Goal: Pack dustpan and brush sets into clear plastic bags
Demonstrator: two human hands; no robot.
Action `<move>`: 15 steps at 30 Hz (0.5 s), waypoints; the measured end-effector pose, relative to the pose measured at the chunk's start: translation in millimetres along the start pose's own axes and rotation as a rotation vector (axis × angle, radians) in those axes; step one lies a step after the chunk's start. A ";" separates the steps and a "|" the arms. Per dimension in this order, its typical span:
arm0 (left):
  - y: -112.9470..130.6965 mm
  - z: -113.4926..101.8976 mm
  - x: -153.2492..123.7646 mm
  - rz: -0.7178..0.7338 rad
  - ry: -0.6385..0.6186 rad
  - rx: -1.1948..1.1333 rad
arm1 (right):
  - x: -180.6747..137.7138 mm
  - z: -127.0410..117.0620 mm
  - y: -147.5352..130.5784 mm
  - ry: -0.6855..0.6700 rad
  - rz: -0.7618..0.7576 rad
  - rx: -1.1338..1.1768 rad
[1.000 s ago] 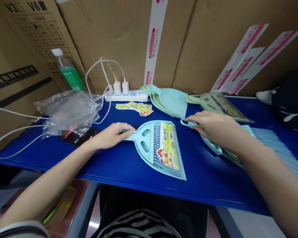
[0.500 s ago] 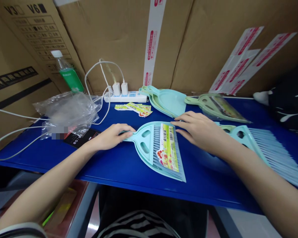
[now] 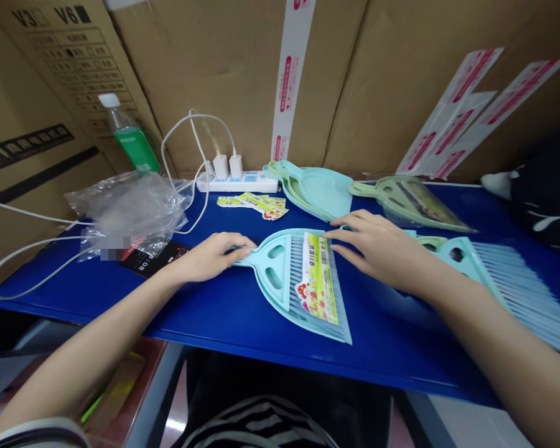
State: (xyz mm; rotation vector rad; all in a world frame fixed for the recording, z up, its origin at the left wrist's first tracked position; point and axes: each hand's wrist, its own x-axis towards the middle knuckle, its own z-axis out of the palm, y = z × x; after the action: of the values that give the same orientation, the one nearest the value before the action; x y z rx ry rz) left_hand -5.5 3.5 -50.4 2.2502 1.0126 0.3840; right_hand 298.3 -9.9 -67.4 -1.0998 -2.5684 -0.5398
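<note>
A light-blue hand brush (image 3: 284,267) lies nested on a matching dustpan (image 3: 287,316), bristles to the right. Across the bristles rests a yellow-green and white label card (image 3: 319,277). My left hand (image 3: 213,255) pinches the handle end between thumb and fingers. Over the far right corner of the set, my right hand (image 3: 376,252) hovers with fingers apart and nothing in it; its fingertips are close to the card's upper end, and I cannot tell whether they touch. Under and beyond my right forearm lie more blue brushes (image 3: 518,280), partly hidden.
At the back are stacked dustpans (image 3: 324,190), a bagged green set (image 3: 415,202), loose label cards (image 3: 256,204) and a power strip (image 3: 242,182) with cables. Crumpled plastic bags (image 3: 133,205), a phone (image 3: 156,258) and a bottle (image 3: 135,146) are at left. Cardboard (image 3: 238,74) walls the back.
The view has shifted very slightly. Both hands keep nearly the same positions, and the brush and dustpan stay where they were.
</note>
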 end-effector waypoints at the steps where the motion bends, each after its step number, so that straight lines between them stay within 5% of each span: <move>1: 0.0 0.1 0.0 -0.003 0.001 -0.001 | -0.3 1.3 0.4 -0.010 0.006 0.008; 15: 1.8 0.3 -0.1 0.004 0.004 0.007 | 3.0 -19.0 -21.1 -0.125 0.012 0.250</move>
State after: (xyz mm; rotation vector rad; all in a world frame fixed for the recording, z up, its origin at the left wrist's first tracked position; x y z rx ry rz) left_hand -4.4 2.4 -49.5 2.2591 1.0131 0.3878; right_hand 283.0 -30.0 -54.0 -1.0894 -2.6426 -0.1442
